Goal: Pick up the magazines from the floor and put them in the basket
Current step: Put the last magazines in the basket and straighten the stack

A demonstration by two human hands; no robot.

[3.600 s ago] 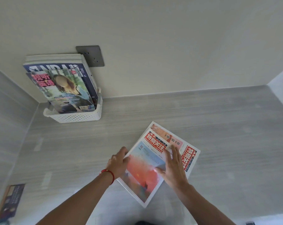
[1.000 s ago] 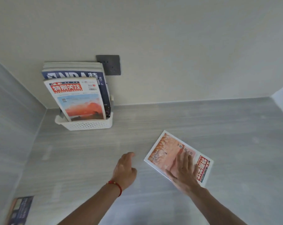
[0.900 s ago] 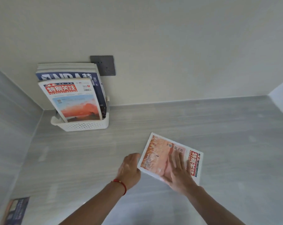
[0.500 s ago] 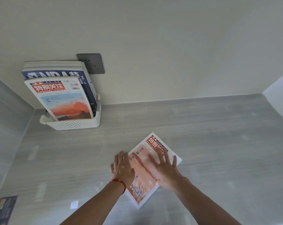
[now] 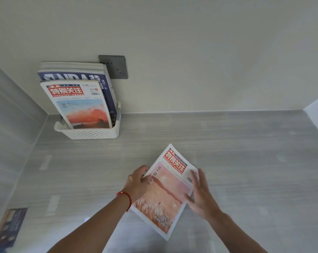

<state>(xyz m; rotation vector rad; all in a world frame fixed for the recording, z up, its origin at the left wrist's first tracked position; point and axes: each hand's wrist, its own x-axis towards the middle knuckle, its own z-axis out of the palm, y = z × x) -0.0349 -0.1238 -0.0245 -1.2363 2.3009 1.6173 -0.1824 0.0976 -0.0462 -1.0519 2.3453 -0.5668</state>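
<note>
Glossy paper magazine (image 5: 170, 190) on a matt, wood-grained grey floor (image 5: 245, 161) (basket (image 5: 92, 133): perforated white plastic).

Both of my forearms are bare, with no sleeves reaching down into view on either side. Around my left wrist I wear a thin red string bracelet (image 5: 126, 196), a plain cord that circles the wrist just behind my left hand (image 5: 136, 183). My right hand (image 5: 200, 194) and its wrist carry nothing: no ring, no watch and no band that I can see.
</note>
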